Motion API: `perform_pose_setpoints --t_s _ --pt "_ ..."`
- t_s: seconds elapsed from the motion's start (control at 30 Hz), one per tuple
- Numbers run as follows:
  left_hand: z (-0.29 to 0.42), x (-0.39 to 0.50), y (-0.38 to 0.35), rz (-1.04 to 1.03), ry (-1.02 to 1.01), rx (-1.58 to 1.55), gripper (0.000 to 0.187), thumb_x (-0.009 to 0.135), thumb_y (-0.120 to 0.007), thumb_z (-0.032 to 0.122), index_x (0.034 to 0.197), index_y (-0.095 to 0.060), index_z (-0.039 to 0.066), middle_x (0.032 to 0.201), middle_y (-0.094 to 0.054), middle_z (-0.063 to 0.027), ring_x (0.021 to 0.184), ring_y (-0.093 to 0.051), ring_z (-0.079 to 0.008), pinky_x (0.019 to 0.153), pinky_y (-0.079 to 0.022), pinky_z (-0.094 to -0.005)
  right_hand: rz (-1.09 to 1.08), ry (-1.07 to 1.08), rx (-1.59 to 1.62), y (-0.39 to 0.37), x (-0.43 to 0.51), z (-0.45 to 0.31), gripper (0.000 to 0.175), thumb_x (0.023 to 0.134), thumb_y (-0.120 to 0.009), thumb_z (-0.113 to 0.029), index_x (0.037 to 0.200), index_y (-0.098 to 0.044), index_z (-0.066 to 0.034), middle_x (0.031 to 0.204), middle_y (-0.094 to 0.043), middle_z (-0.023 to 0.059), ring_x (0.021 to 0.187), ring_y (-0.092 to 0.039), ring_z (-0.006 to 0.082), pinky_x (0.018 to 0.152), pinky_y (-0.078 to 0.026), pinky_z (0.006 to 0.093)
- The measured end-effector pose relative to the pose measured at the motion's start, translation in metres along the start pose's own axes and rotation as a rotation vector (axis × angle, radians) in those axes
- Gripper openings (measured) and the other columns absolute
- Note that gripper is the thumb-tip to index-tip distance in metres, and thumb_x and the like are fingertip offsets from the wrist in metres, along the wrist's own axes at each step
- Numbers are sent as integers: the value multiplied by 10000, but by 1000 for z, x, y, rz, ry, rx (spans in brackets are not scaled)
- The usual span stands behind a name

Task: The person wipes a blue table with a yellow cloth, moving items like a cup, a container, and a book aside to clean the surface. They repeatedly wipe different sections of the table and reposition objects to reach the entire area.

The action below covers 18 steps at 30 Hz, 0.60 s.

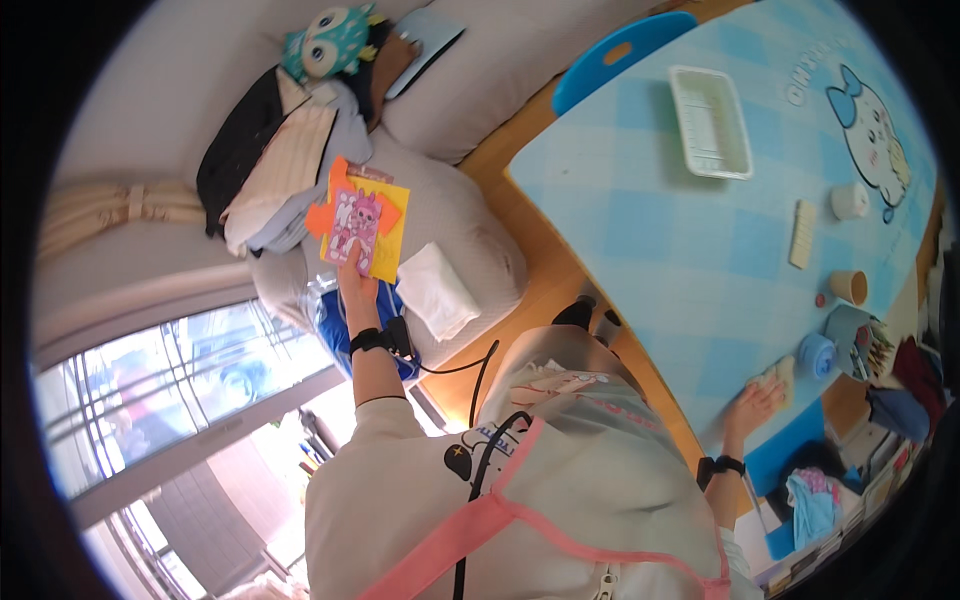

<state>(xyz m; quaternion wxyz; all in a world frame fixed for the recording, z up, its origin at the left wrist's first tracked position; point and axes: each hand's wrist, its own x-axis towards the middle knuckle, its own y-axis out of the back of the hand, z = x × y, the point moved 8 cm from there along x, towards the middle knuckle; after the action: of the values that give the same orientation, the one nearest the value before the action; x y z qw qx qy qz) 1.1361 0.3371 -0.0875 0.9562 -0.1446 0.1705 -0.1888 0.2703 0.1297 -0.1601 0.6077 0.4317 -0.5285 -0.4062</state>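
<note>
My left hand point(360, 281) holds a small bundle of flat paper items over the sofa seat. On top lies a pink card point(354, 225) with a cartoon figure, over a yellow sheet point(388, 259) and orange paper cut-outs point(319, 219). A folded white cloth point(437, 291) rests on the seat just right of that hand. On the table point(600, 195), my right hand point(756, 405) presses on a pale yellowish cloth point(784, 379). Beside this cloth sits a round blue container point(817, 355).
An empty white plastic tray point(712, 124), a white roll point(849, 202), a cream-coloured bar point(802, 234), a tan cup point(847, 286) and a grey pencil holder point(846, 337) stand on the table. Clothes point(277, 165) and a teal plush toy point(330, 43) lie on the sofa. Blue chairs point(622, 56) flank the table.
</note>
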Motion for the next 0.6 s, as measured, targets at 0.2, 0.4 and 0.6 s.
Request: perform_pose_setpoints --t_s 0.2,0.4,0.6 --pt "-33 -72 128 147 99 -46 532 896 -655 -21 1383 -460 63 1344 -573 -99 1214 -584 -287 1006 -507 -412 -44 -8 1 -15 1 13 569 1066 -319 -408 1547 -284 -105 1600 -247 173 1424 -278 429 1136 -275 515" --pt "-136 -96 198 297 227 -50 514 924 -641 15 1395 -444 72 1369 -553 -101 1218 -582 -263 1027 -490 -409 -213 14 70 -19 5 29 583 1062 -324 -405 1535 -296 -64 1587 -242 222 1418 -286 436 1139 -280 500" --pt "-169 -69 224 334 242 -114 470 953 -627 79 1391 -458 75 1361 -559 -88 1236 -557 -256 1035 -465 -410 -415 -55 -39 -22 17 57 628 1051 -341 -440 1539 -272 -52 1571 -262 245 1416 -295 443 1131 -300 488"
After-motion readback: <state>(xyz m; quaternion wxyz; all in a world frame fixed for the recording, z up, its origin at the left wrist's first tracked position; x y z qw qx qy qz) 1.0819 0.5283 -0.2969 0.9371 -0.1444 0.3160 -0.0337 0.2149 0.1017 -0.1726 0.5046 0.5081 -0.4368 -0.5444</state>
